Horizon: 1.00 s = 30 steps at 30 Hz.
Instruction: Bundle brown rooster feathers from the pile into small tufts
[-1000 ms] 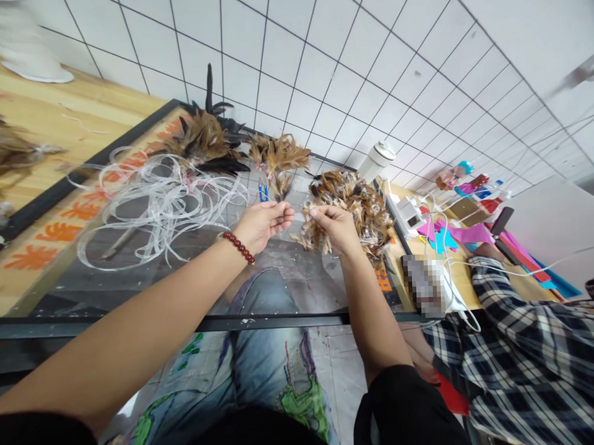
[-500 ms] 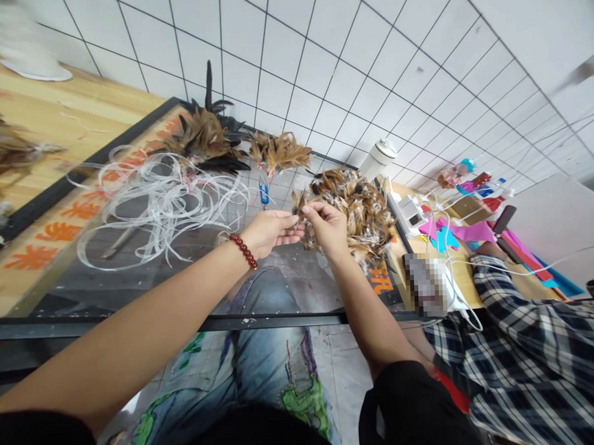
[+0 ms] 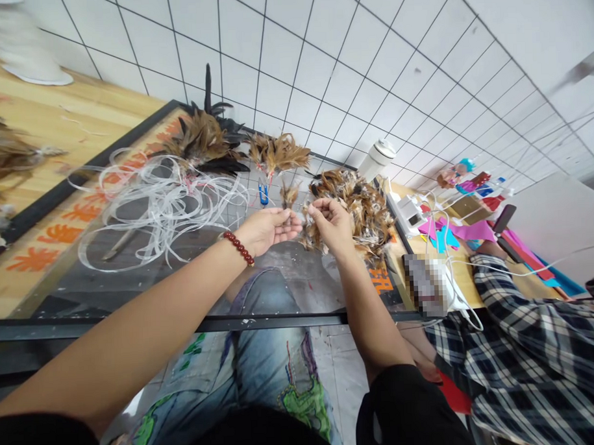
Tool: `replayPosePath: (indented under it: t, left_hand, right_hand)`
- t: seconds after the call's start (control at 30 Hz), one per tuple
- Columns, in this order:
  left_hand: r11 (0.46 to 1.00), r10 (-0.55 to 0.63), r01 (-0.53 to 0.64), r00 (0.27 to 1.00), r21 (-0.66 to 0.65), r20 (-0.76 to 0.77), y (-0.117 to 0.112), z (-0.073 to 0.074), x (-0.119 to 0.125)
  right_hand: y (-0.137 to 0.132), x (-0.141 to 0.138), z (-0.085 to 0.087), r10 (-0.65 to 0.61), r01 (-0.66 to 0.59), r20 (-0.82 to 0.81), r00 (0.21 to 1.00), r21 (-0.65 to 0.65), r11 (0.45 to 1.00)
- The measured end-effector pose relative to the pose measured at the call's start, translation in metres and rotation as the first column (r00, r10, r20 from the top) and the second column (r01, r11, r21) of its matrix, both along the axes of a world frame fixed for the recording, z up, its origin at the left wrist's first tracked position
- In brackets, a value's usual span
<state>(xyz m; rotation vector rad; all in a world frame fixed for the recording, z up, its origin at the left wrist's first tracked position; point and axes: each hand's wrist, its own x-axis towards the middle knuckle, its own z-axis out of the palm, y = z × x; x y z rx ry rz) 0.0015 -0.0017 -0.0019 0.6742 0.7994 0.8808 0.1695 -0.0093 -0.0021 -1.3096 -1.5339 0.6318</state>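
Between the thumb and fingers of my left hand (image 3: 274,228) is a small brown feather tuft (image 3: 289,195), its tips pointing up and away from me. My right hand (image 3: 333,224), a short gap to the right, has thumb and forefinger pinched together; whatever is in the pinch is too small to make out. Just beyond and right of that hand lies a large heap of brown and tan feathers (image 3: 367,204). Behind my left hand are a blue-handled tool (image 3: 263,194) and a bundle of tan feathers (image 3: 279,152).
Loops of clear plastic strip (image 3: 155,211) spread over the dark tabletop (image 3: 279,281) at left. Brown and black feathers (image 3: 201,138) lie behind them. A white bottle (image 3: 378,156) stands by the tiled wall. At right are cables, a blurred-out object (image 3: 424,284) and a person's plaid sleeve (image 3: 499,287).
My hands have moved apart, the right one slightly to the right. The feather tuft now shows above my left fingers, no longer between both hands.
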Motion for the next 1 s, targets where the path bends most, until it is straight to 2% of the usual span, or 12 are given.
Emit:
replayPosePath:
  t: [0.07,0.13,0.23,0.33,0.43,0.53,0.6,0.67,0.77,0.83,0.9,1.0]
  left_hand:
    - [0.997,0.08,-0.079,0.996,-0.012,0.035,0.003,0.0,-0.002]
    - [0.991,0.131,-0.13,0.99,-0.02,0.045,0.004,0.001,-0.002]
    - [0.982,0.19,-0.188,0.98,-0.023,0.06,0.004,0.004,-0.002]
    - [0.977,0.214,-0.212,0.973,-0.03,0.082,0.003,0.006,-0.001]
    - [0.977,0.212,-0.211,0.976,-0.026,0.047,0.002,0.004,0.0]
    - [0.978,0.207,-0.207,0.978,0.021,-0.009,0.002,0.002,0.002]
    - [0.973,0.223,-0.222,0.975,0.069,-0.013,0.002,0.0,0.002]
    - [0.962,0.255,-0.254,0.967,0.099,0.0,0.002,0.0,0.002]
    - [0.957,0.272,-0.272,0.962,0.098,0.009,0.003,-0.001,0.002]
    - [0.962,0.259,-0.259,0.966,0.085,0.01,0.004,-0.001,0.001]
    - [0.965,0.251,-0.251,0.968,0.079,0.008,0.003,-0.001,0.001]
    - [0.964,0.252,-0.248,0.967,0.095,-0.033,0.001,0.0,0.002]
  right_hand:
    - [-0.003,0.006,0.002,0.127,-0.11,0.246,0.961,-0.082,0.991]
    - [-0.008,0.008,0.005,0.246,-0.199,0.481,0.842,-0.147,0.969]
    - [-0.012,0.006,0.008,0.331,-0.256,0.636,0.697,-0.21,0.943]
    - [-0.011,0.003,0.009,0.355,-0.27,0.541,0.763,-0.232,0.934]
    - [-0.006,0.004,0.009,0.281,-0.246,0.186,0.941,-0.195,0.95]
    - [-0.003,0.007,0.009,0.236,-0.255,-0.112,0.965,-0.209,0.944]
    - [-0.004,0.008,0.009,0.233,-0.239,-0.053,0.971,-0.215,0.947]
    - [-0.007,0.007,0.008,0.252,-0.212,0.19,0.949,-0.209,0.955]
    - [-0.012,0.002,0.006,0.313,-0.228,0.555,0.771,-0.218,0.949]
    - [-0.013,-0.001,0.005,0.347,-0.257,0.658,0.669,-0.233,0.938]
    - [-0.013,-0.002,0.006,0.327,-0.268,0.668,0.669,-0.194,0.944]
    - [-0.011,0.0,0.009,0.235,-0.25,0.608,0.759,-0.062,0.966]
